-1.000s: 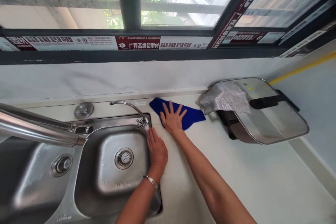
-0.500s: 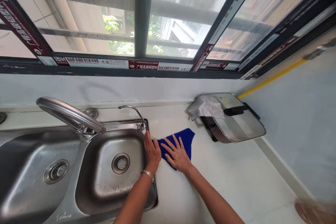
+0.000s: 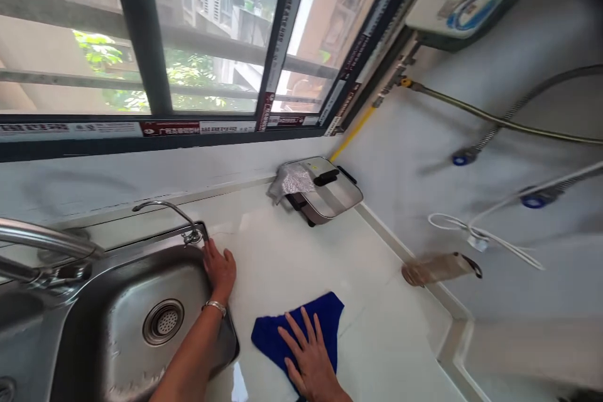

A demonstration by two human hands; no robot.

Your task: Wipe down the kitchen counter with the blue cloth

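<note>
Flat on a blue cloth (image 3: pixel 271 331), my right hand (image 3: pixel 308 355) lies with its fingers spread, pressing it against the white countertop (image 3: pixel 386 320). The cloth is spread out with its edges showing to both sides of the hand. My left hand (image 3: pixel 220 271), with a silver bracelet at the wrist, rests on the right rim of the steel sink (image 3: pixel 113 308), fingers stretched out and thumb apart. It holds nothing and is just below the base of a thin curved tap (image 3: pixel 175 208). A gap of bare counter separates it from the cloth.
A lidded electric pan (image 3: pixel 346 193) with a silvery bag (image 3: pixel 296 179) on it stands at the back corner. A brownish bottle-like object (image 3: pixel 438 269) is by the right wall. A large faucet (image 3: pixel 47 237) arches over the sink. Hoses and a white cable (image 3: pixel 499 248) hang on the wall.
My right hand has slid the cloth toward me along the counter, away from my left hand. The left hand stays at the sink rim. The view has turned right, showing more wall.
</note>
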